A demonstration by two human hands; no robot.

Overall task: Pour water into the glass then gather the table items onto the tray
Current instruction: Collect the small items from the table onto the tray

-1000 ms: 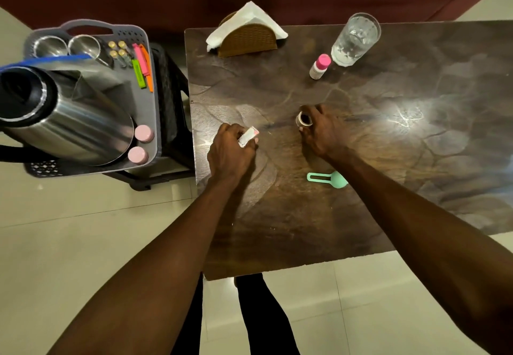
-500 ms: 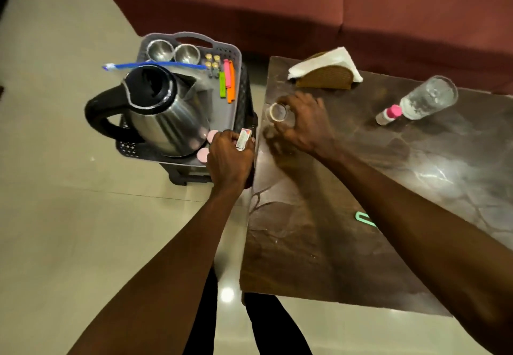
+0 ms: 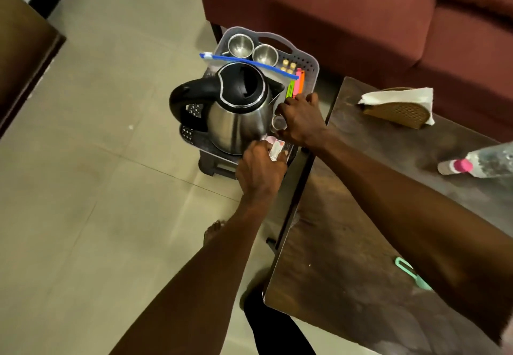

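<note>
Dark worktop [image 3: 361, 215], napkin holder [image 3: 399, 111] near far edge, glass [image 3: 491, 160] and pink-capped bottle [image 3: 455, 166] touching at right edge, green clip [image 3: 410, 271] toward near edge.

I can't make out the glass [image 3: 494, 160], blurred and cut by the right edge, and my right arm hides most of the green clip [image 3: 408, 271].
</note>
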